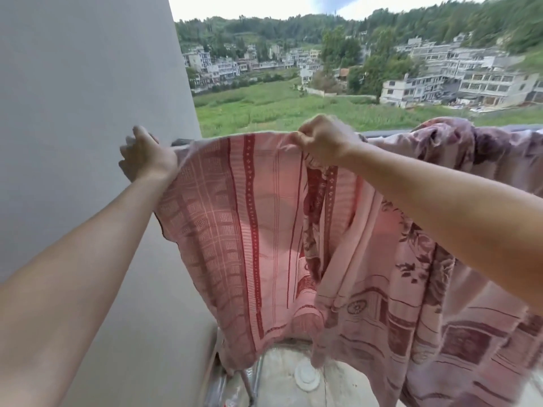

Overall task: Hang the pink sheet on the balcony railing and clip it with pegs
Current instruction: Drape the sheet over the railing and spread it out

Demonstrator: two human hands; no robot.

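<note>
Stretching the pink sheet (249, 215) along the railing (385, 132) — your right hand (323, 142) pinches the hem, your left hand (147, 157) grips the corner — so it lies flat for pegging.

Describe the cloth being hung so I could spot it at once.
Find the grey wall on the left, where the balcony railing begins. There the left hand and right hand hold up the pink sheet by its top edge. Its dark red stripes and checks set it apart from the mauve flowered cloth bunched over the rail on the right.
</note>
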